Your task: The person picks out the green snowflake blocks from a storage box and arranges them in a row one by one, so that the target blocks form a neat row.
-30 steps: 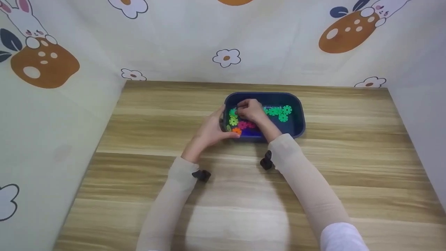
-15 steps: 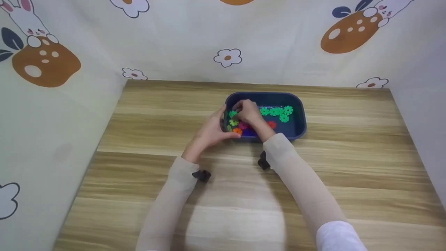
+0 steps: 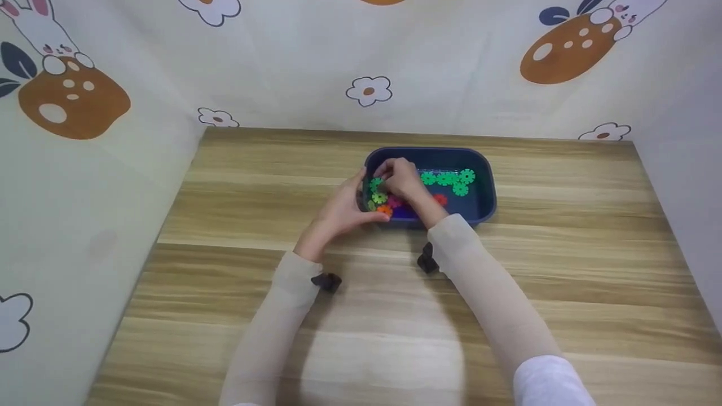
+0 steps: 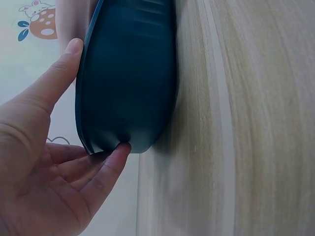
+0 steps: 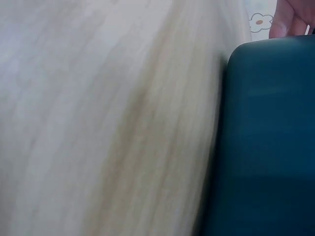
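Observation:
A dark blue plastic tray (image 3: pixel 485 211) stands on the wooden table with small flower-shaped plastic discs in it. My left hand (image 3: pixel 338 211) holds the tray's left end, thumb on the front rim and fingers at the side wall. In the left wrist view the left hand (image 4: pixel 54 162) grips the tray's outer wall (image 4: pixel 125 73). My right hand (image 3: pixel 403 179) reaches inside, its bent fingers pinching at a green disc (image 3: pixel 376 184) by the left end; the fingertips are partly hidden. The right wrist view shows mainly the tray's outside (image 5: pixel 270 137).
A joined row of green discs (image 3: pixel 447 179) lies along the tray's far right part. A red disc (image 3: pixel 440 200), an orange disc (image 3: pixel 384 210) and a yellow-green disc (image 3: pixel 379 197) lie nearer the front. Behind the wooden table (image 3: pixel 271 186) rises a patterned cloth backdrop (image 3: pixel 293 67).
My right hand has shifted slightly left inside the tray, uncovering a red disc and more of the green row. The left hand keeps its hold on the tray.

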A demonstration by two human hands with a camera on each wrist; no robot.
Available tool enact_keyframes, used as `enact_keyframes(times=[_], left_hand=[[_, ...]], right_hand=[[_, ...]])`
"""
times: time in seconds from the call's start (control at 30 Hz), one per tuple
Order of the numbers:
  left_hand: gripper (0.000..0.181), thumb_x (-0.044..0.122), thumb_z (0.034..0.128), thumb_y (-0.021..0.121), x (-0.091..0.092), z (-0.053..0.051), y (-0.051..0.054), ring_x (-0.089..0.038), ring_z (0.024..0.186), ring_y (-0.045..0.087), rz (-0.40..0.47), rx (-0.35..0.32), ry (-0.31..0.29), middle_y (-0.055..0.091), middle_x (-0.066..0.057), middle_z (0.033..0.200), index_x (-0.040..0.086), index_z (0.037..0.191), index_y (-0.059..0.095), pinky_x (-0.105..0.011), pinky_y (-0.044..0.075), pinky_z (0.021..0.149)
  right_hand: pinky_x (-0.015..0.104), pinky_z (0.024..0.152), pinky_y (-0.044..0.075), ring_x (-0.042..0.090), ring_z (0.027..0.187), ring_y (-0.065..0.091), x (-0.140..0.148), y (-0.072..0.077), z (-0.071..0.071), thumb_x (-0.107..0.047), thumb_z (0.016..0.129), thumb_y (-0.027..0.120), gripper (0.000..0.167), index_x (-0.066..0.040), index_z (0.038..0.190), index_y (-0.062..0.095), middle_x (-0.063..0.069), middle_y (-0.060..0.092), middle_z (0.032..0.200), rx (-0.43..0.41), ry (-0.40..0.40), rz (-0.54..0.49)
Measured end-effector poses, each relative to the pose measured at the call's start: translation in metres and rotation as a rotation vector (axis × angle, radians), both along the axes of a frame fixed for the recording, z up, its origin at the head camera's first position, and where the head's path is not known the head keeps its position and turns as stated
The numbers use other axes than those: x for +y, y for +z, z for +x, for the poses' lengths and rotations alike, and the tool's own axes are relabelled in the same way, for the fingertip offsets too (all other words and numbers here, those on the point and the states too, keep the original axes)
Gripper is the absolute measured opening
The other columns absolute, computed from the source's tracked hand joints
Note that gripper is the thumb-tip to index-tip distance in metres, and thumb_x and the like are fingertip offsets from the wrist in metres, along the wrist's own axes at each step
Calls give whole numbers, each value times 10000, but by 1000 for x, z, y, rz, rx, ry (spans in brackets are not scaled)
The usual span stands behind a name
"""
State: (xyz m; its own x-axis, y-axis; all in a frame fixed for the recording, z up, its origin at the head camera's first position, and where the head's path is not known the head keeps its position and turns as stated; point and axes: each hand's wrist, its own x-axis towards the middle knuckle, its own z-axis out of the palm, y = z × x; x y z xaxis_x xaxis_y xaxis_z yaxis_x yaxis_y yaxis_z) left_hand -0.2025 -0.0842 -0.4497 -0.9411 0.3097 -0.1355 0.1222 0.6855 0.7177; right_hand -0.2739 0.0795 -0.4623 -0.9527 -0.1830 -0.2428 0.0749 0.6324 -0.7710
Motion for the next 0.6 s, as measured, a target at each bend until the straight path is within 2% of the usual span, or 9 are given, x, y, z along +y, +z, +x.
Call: enact_keyframes(times=[0.23,0.47,0.6], left_hand=[[1130,480,773,828,1,0,-1,-320,1501,297,-15,10,-5,272,-169,1635,60,1593,175,-451,292,1262],[1128,461,778,830,0,-1,-2,-310,1503,294,6,1,-5,259,-167,1640,63,1595,163,-446,286,1266],[1123,452,786,827,0,-1,-2,-304,1505,290,14,-4,-6,250,-165,1643,60,1596,156,-445,282,1268]], right_hand=[[191,641,442,147,749,535,3,-1,0,-9,833,698,181,-46,992,775,66,690,865,64,-10,10],[184,657,467,164,801,564,6,1,2,-10,860,655,216,-54,1034,776,125,748,1031,57,-6,-26],[207,710,526,170,829,601,8,4,2,-9,865,661,207,-49,1040,767,140,745,1038,47,-17,-69]])
